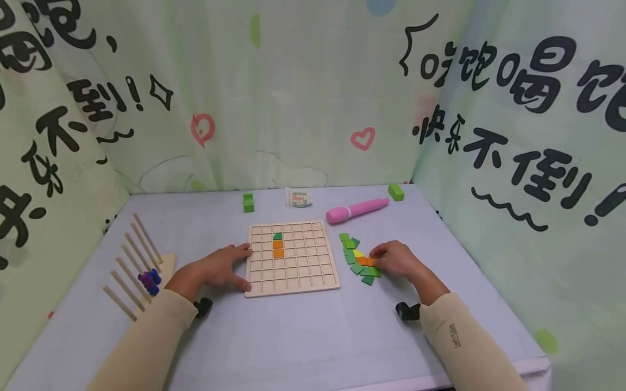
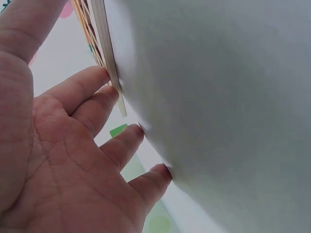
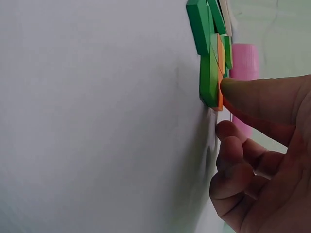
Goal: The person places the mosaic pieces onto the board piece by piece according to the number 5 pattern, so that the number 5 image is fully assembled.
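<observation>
The pale table (image 1: 303,336) bears a wooden grid board (image 1: 292,258), loose tiles (image 1: 359,259), a pink pen (image 1: 357,209), two green blocks (image 1: 248,202) (far side), possibly a pattern card (image 1: 298,197), and a peg rack (image 1: 139,259).

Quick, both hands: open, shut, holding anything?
Left hand: open, fingers against the wooden grid board.
Right hand: fingertips on an orange tile; grip cannot be told.

Grid board (image 1: 292,259) central on table (image 1: 303,336) — tile pile (image 1: 361,259) just right of it, pen (image 1: 357,210) behind-right, peg rack (image 1: 134,263) well left, card (image 1: 298,197) behind.
</observation>
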A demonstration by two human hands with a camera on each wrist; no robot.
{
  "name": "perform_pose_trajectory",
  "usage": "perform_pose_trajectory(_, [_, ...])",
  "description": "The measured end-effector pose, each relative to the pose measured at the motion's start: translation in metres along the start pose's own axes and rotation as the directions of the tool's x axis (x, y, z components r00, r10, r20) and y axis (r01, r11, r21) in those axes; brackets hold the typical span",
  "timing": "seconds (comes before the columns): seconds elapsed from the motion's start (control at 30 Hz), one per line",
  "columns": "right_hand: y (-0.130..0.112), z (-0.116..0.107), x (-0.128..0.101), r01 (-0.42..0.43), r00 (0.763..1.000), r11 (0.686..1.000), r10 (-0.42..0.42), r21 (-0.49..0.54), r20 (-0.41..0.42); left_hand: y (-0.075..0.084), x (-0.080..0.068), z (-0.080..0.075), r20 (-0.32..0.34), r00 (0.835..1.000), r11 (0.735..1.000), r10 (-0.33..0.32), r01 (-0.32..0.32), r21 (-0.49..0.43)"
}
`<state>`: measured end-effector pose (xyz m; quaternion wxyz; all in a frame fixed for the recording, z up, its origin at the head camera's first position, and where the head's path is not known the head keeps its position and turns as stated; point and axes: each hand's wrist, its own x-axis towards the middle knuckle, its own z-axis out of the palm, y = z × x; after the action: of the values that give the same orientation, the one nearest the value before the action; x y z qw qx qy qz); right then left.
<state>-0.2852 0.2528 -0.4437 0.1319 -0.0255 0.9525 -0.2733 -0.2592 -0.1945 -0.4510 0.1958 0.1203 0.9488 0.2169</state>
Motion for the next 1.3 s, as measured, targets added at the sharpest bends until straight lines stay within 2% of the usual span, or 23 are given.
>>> perform_pose_trajectory(0.23, [-0.004, 0.003, 0.002, 0.031, 0.999, 0.995, -0.032, -0.09, -0.012, -0.002, 0.001, 0.0, -0.001, 1.0, 1.0, 0.0, 0.0, -0.007])
perform_pose_trajectory(0.4, [-0.006, 0.002, 0.004, 0.055, 0.998, 0.992, -0.058, -0.109, -0.021, -0.003, 0.001, 0.001, -0.007, 1.0, 1.0, -0.004, 0.004, -0.012])
perform_pose_trajectory(0.73, [-0.006, 0.003, 0.003, 0.055, 0.998, 0.997, -0.057, -0.044, -0.041, -0.001, -0.002, -0.001, -0.018, 1.0, 1.0, -0.006, 0.006, 0.0])
perform_pose_trajectory(1.0, [-0.007, -0.005, 0.004, 0.067, 0.998, 0.998, -0.067, 0.017, 0.019, 0.0, -0.002, -0.001, -0.015, 1.0, 1.0, -0.017, 0.016, -0.013])
perform_pose_trajectory(1.3, [-0.031, -0.007, 0.015, 0.094, 0.994, 0.993, -0.097, 0.068, 0.043, 0.002, -0.002, 0.002, -0.018, 0.999, 0.999, -0.031, 0.031, -0.011])
